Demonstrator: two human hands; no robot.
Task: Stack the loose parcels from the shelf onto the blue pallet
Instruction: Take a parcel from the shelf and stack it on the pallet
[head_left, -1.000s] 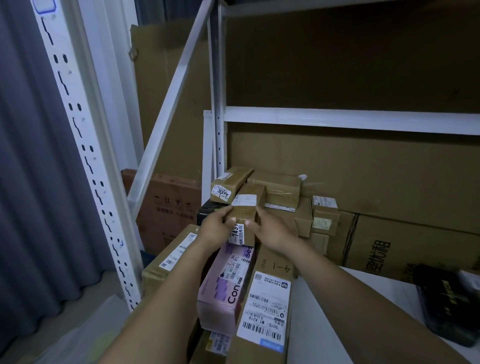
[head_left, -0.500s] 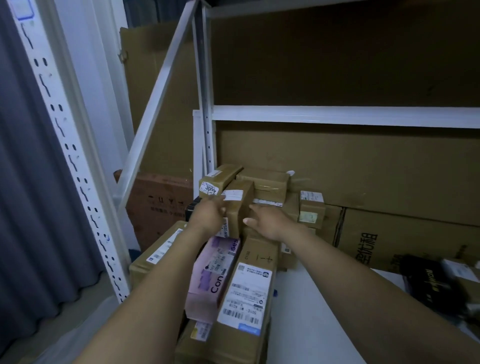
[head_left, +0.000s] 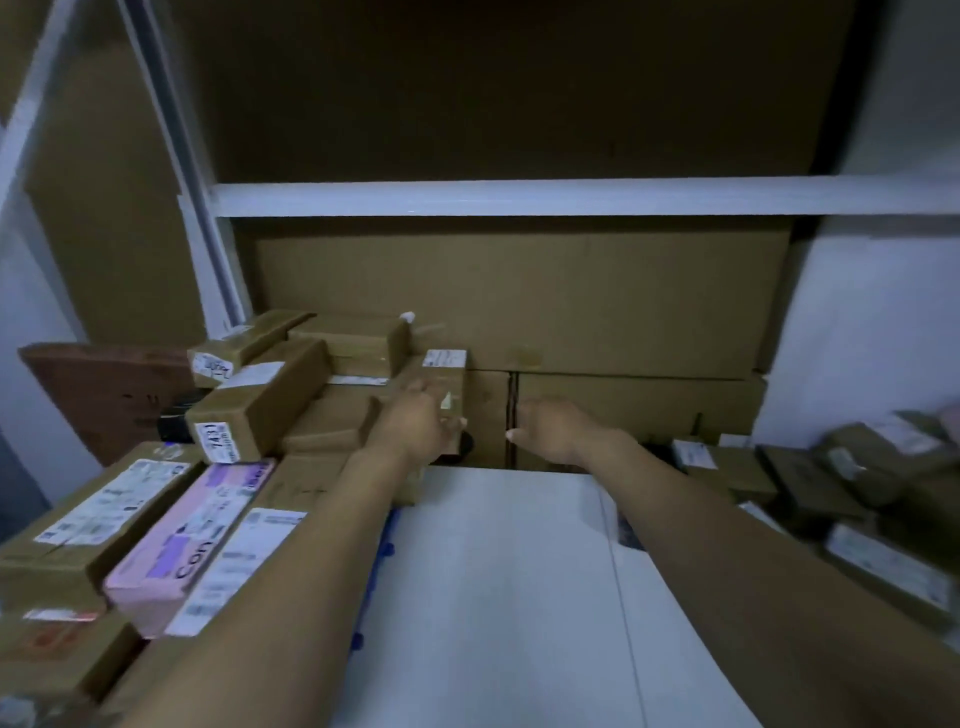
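The brown parcel marked 7431 (head_left: 260, 402) lies on top of the parcel stack at the left, with no hand on it. Below it sit a pink box (head_left: 187, 540) and long labelled cartons (head_left: 98, 514). Blue pallet edge (head_left: 385, 545) peeks out between the stack and a white sheet (head_left: 498, 582). My left hand (head_left: 415, 423) hovers in front of a small labelled box (head_left: 447, 371), fingers loosely apart, nothing clasped. My right hand (head_left: 548, 426) is open and empty over the sheet's far edge. Several loose parcels (head_left: 857, 467) lie at the right.
Big flat cartons (head_left: 519, 301) stand against the back. A white shelf beam (head_left: 519, 197) crosses overhead and a slanted white brace (head_left: 176, 145) rises at the left. A reddish-brown box (head_left: 104, 395) stands behind the stack. A white wall (head_left: 872, 322) closes the right side.
Both hands have let go of the 7431 parcel, which now rests on the stack. The hands and my view have shifted to the right.
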